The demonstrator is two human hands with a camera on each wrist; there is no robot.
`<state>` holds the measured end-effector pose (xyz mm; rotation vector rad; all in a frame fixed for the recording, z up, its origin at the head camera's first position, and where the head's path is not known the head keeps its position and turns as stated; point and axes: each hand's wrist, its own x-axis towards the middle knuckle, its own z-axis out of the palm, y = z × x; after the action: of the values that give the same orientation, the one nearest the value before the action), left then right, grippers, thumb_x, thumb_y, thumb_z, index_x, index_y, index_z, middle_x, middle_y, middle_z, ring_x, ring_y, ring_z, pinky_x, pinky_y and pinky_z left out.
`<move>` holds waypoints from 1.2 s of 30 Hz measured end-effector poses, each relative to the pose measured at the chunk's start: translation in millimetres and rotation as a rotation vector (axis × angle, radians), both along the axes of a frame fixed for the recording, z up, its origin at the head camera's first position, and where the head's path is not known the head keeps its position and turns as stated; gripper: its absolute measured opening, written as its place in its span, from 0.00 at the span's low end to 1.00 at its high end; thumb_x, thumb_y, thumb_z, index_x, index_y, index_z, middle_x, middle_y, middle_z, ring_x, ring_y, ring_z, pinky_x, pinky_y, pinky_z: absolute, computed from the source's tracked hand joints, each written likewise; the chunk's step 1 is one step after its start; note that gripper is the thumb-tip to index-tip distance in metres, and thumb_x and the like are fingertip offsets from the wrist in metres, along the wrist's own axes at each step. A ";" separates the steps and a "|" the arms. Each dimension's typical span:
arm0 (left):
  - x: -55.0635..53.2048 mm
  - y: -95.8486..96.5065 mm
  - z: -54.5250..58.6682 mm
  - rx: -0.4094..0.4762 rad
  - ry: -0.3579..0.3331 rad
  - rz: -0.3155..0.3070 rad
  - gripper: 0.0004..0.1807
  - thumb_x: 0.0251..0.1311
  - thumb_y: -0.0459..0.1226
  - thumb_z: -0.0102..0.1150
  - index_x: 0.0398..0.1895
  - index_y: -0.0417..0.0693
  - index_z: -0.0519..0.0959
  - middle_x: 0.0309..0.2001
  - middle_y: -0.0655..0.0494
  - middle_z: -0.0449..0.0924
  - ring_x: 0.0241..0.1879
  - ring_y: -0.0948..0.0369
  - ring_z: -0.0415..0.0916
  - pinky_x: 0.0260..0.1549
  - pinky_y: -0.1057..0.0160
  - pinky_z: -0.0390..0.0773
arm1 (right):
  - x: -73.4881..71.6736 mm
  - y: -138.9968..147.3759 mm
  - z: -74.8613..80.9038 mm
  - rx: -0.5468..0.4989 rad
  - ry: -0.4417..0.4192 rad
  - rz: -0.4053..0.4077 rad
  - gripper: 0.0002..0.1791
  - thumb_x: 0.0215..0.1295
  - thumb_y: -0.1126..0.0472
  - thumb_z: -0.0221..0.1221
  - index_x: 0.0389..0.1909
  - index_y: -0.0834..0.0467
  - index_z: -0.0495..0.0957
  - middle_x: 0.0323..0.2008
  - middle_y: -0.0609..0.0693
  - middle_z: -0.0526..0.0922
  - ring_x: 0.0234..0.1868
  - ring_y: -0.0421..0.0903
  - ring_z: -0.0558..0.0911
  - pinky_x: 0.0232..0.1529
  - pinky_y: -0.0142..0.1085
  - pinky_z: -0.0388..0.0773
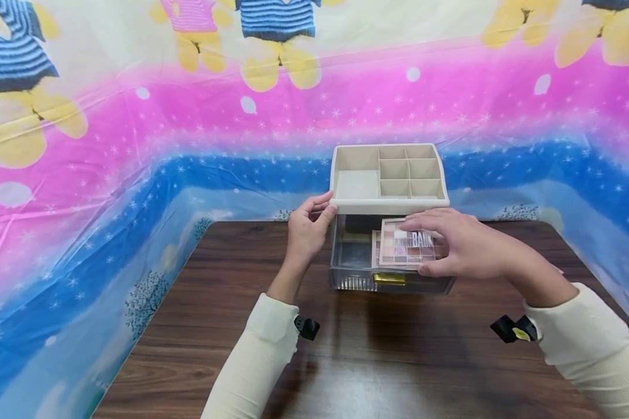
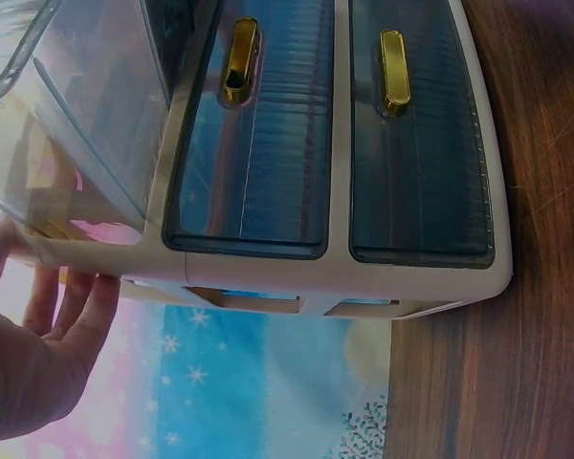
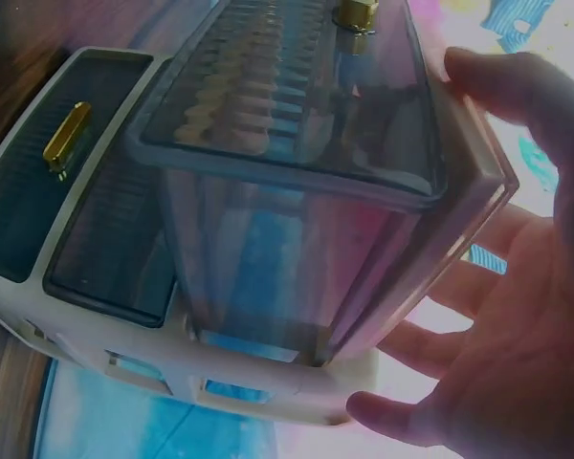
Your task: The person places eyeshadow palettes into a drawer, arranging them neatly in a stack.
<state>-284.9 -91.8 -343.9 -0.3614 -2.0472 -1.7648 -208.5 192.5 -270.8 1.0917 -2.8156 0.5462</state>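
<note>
A cream desktop organizer (image 1: 389, 206) stands at the far side of the table, with its top smoky clear drawer (image 1: 359, 278) pulled out. In the drawer opening lie eyeshadow palettes (image 1: 406, 256), one overlapping another. My right hand (image 1: 469, 244) holds the upper palette by its right side. In the right wrist view, thumb and fingers lie either side of a pale edge (image 3: 478, 191) rising above the drawer. My left hand (image 1: 308, 227) grips the organizer's left front corner, thumb in front and fingers along the side (image 2: 86, 320). Two lower drawers with gold handles (image 2: 395, 72) are closed.
The organizer's top tray has one large compartment (image 1: 357, 183) and several small ones (image 1: 421, 169). A dark wood table (image 1: 230, 337) extends in front. Behind and beside it hangs a colourful printed cloth (image 1: 199, 122). Small black devices (image 1: 308, 327) sit at both sleeves.
</note>
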 end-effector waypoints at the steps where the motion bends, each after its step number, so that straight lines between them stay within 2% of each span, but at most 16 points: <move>1: -0.1 0.4 0.5 -0.001 0.002 -0.002 0.18 0.67 0.36 0.66 0.58 0.44 0.83 0.51 0.41 0.87 0.47 0.50 0.85 0.44 0.63 0.84 | 0.1 0.4 -0.3 -0.004 0.001 0.006 0.34 0.57 0.55 0.73 0.67 0.52 0.76 0.68 0.55 0.76 0.71 0.61 0.69 0.67 0.65 0.66; 5: 0.1 1.0 2.1 0.004 0.006 -0.002 0.18 0.66 0.35 0.66 0.58 0.45 0.84 0.50 0.41 0.87 0.46 0.51 0.85 0.43 0.66 0.82 | 1.9 4.6 -0.7 -0.009 0.000 -0.015 0.29 0.61 0.56 0.71 0.63 0.52 0.78 0.65 0.53 0.78 0.69 0.59 0.72 0.66 0.63 0.69; 12: 0.1 1.6 2.3 -0.012 0.005 0.007 0.17 0.67 0.36 0.66 0.58 0.44 0.83 0.51 0.41 0.87 0.46 0.51 0.84 0.44 0.64 0.83 | 3.0 24.8 -5.6 -0.056 0.005 -0.154 0.22 0.66 0.57 0.67 0.61 0.53 0.79 0.63 0.55 0.80 0.67 0.59 0.75 0.62 0.61 0.73; 16: 1.2 1.1 2.0 -0.019 -0.006 0.010 0.17 0.68 0.38 0.65 0.59 0.47 0.83 0.50 0.42 0.87 0.47 0.52 0.84 0.46 0.63 0.84 | -1.4 43.1 -10.0 -0.075 0.034 -0.238 0.22 0.67 0.57 0.67 0.60 0.55 0.79 0.62 0.60 0.80 0.66 0.63 0.75 0.62 0.64 0.71; 21: 1.6 0.6 1.3 -0.012 -0.015 0.010 0.17 0.68 0.38 0.65 0.59 0.48 0.83 0.50 0.43 0.86 0.47 0.52 0.84 0.46 0.61 0.84 | -12.1 70.7 -18.6 -0.050 -0.006 -0.349 0.24 0.70 0.53 0.63 0.64 0.56 0.77 0.66 0.65 0.76 0.68 0.69 0.71 0.62 0.68 0.68; 28: 2.0 1.5 0.9 -0.016 -0.022 0.020 0.17 0.67 0.38 0.65 0.59 0.48 0.83 0.51 0.42 0.86 0.46 0.51 0.84 0.44 0.64 0.83 | -30.6 107.9 -43.6 -0.018 -0.046 -0.411 0.30 0.71 0.52 0.62 0.68 0.65 0.71 0.64 0.72 0.75 0.62 0.73 0.74 0.58 0.69 0.71; 33: 1.3 2.4 0.2 -0.018 -0.016 0.018 0.17 0.67 0.36 0.65 0.58 0.46 0.83 0.49 0.41 0.87 0.45 0.52 0.84 0.42 0.68 0.81 | -42.4 132.6 -65.2 0.034 -0.096 -0.468 0.36 0.72 0.50 0.61 0.70 0.70 0.65 0.65 0.77 0.70 0.62 0.76 0.72 0.58 0.70 0.70; 36: 0.5 2.2 0.4 -0.016 -0.010 0.021 0.17 0.67 0.36 0.65 0.58 0.45 0.84 0.48 0.41 0.87 0.45 0.52 0.84 0.41 0.69 0.81 | -49.4 147.1 -79.0 0.050 -0.108 -0.485 0.39 0.70 0.50 0.62 0.70 0.74 0.63 0.61 0.79 0.72 0.58 0.76 0.75 0.55 0.69 0.72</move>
<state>-284.4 -89.6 -343.5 -0.3356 -2.0657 -1.7427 -257.9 339.6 -349.7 0.3595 -3.0404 0.4969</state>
